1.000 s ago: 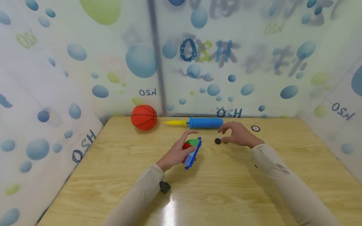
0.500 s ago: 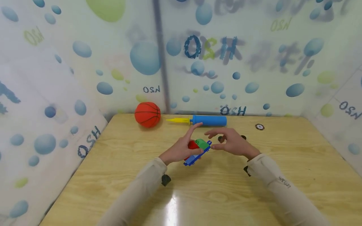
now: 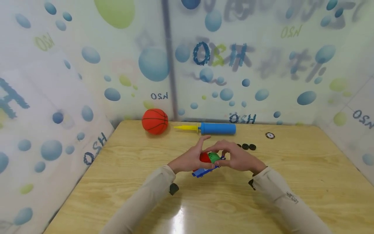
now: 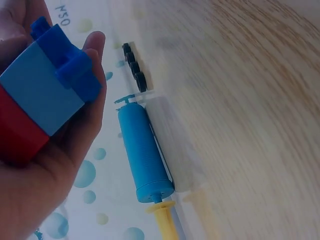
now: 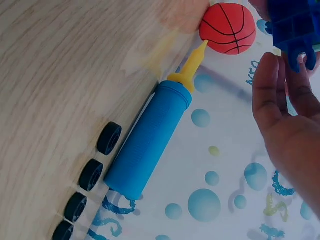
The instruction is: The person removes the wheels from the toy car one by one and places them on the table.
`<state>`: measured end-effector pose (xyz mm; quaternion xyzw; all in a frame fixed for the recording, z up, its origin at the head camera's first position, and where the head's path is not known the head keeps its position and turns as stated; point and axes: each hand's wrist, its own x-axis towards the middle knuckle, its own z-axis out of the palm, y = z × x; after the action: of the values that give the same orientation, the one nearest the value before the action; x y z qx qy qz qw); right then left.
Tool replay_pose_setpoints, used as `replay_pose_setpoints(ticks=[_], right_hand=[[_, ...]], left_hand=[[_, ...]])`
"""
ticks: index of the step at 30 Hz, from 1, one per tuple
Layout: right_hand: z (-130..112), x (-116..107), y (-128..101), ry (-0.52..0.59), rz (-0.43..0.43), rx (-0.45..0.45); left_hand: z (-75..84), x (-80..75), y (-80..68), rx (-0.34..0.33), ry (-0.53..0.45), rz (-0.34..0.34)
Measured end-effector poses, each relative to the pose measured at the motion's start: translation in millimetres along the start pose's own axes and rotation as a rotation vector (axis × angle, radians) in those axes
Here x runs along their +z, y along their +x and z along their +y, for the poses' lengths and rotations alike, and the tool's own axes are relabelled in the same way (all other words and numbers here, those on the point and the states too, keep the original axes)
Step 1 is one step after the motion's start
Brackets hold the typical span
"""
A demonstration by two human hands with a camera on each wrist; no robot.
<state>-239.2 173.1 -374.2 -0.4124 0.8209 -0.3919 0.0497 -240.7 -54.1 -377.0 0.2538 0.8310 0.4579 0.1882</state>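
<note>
Head view, from left to right: an orange rubber basketball (image 3: 155,121) sits at the far edge of the pale wooden table (image 3: 117,182), close against the bubble-printed wall covering (image 3: 87,81). Just to its right lies a blue cylindrical hand pump with a yellow nozzle (image 3: 214,128), the nozzle pointing toward the ball without touching it.

Nearer the person, above the middle of the table, the left hand (image 3: 191,160) cradles a toy built of blue, red and green plastic bricks (image 3: 208,161); its fingers and thumb curl round the red and light-blue blocks. Left wrist view shows the same toy (image 4: 42,107) resting in the palm (image 4: 60,165), a dark blue studded piece on top, red block below. The right hand (image 3: 235,158) meets the toy from the other side, fingertips closed on its green and blue end. Right wrist view shows the blue underside of the toy (image 5: 295,25) at the fingertips (image 5: 270,85), with the fingers fairly straight against it, so how firm that hold is I cannot tell exactly.

Right of the hands, a short row of small black toy wheels (image 3: 248,146) lies on the table in front of the pump, well apart from the toy. Further right, near the back edge, lies a small round disc with a pale centre (image 3: 270,135).
</note>
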Motion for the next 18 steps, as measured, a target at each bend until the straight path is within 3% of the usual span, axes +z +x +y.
replay_pose_setpoints(ticks=[4,8,13,18], right_hand=[[3.7,3.3,-5.7,0.003,-0.005,-0.005],[8.5,5.7,-13.0,0.011,0.019,0.069],[15.2,1.4,-19.0,-0.002,0.101,0.165],[16.5,-1.8,-16.4,0.012,0.209,0.158]], left_hand=[[-5.0,1.1,-1.6,0.013,-0.004,-0.023],[-14.3,-0.4,-5.5,0.009,-0.045,-0.014],[-21.0,-7.8,-11.6,0.012,-0.013,0.085],[-19.9,-10.7,-14.5,0.052,-0.011,0.215]])
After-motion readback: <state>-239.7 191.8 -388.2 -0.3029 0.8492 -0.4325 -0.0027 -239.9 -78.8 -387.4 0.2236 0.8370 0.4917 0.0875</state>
